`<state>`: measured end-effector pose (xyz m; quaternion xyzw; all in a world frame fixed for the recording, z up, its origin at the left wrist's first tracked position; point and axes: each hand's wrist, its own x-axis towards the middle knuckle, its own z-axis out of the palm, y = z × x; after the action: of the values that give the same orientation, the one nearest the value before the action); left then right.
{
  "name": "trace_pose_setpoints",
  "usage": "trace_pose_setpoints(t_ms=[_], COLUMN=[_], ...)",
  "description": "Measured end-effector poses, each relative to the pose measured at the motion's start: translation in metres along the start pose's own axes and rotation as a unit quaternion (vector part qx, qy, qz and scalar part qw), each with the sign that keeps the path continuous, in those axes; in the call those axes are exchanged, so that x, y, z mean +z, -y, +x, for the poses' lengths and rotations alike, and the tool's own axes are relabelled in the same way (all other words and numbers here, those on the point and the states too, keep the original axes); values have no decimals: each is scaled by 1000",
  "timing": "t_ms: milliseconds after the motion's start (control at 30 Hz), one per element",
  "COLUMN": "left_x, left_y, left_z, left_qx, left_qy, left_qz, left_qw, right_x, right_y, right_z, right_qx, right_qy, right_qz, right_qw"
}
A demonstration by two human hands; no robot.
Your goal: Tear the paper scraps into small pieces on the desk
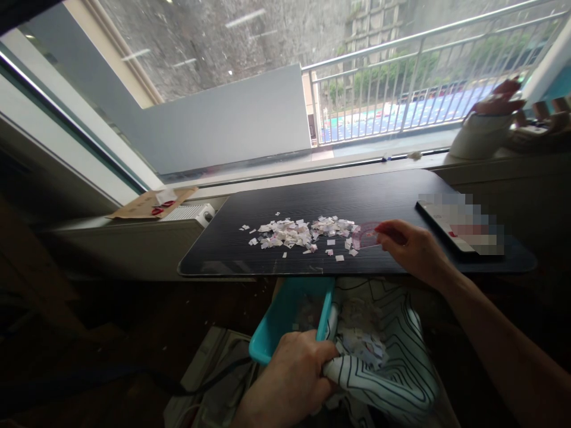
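Observation:
A heap of small white and pink paper scraps (298, 232) lies on a black ribbed desk mat (250, 208). My right hand (413, 246) pinches a clear pink plastic card (364, 235) whose edge rests on the mat at the right end of the heap. Below the desk edge, my left hand (292, 377) is closed on the rim of a teal plastic tray (285, 312) and on a fold of black-and-white striped cloth (392, 362). More paper scraps (359, 339) lie in the cloth's hollow.
A flat blurred object (461, 223) lies on the mat's right end. A cardboard piece with red scissors (154, 204) and a white power strip (190, 213) sit at the left. Another person's hand (497, 101) rests on a white pot at the sill. A cable runs on the floor.

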<state>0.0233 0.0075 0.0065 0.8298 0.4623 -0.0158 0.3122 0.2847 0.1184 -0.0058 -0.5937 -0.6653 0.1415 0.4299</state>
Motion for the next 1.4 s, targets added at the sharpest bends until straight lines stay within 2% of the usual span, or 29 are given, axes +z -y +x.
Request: trace_pose_setpoints(t_ms=[167, 300, 533, 700, 1033, 1200, 1400], left_x=[0, -1, 1, 2, 1, 2, 2], left_y=[-1, -1, 0, 1, 1, 1, 1], left_z=[1, 1, 1, 1, 2, 1, 1], left_qx=[-7, -3, 6, 13, 15, 13, 14], left_qy=[12, 8, -11, -9, -15, -17, -21], left_qz=[13, 11, 12, 9, 6, 1, -9], left_qw=[1000, 1000, 1000, 1000, 1000, 1000, 1000], right_x=[8, 6, -2, 3, -2, 1, -1], right_y=[1, 4, 1, -2, 3, 5, -1], right_z=[0, -1, 1, -1, -3, -5, -3], right_qx=[-4, 1, 9, -2, -3, -16, -2], right_qy=[22, 47, 22, 36, 7, 52, 6], right_qz=[13, 39, -11, 4, -20, 0, -10], right_qw=[1000, 998, 1000, 999, 1000, 999, 1000])
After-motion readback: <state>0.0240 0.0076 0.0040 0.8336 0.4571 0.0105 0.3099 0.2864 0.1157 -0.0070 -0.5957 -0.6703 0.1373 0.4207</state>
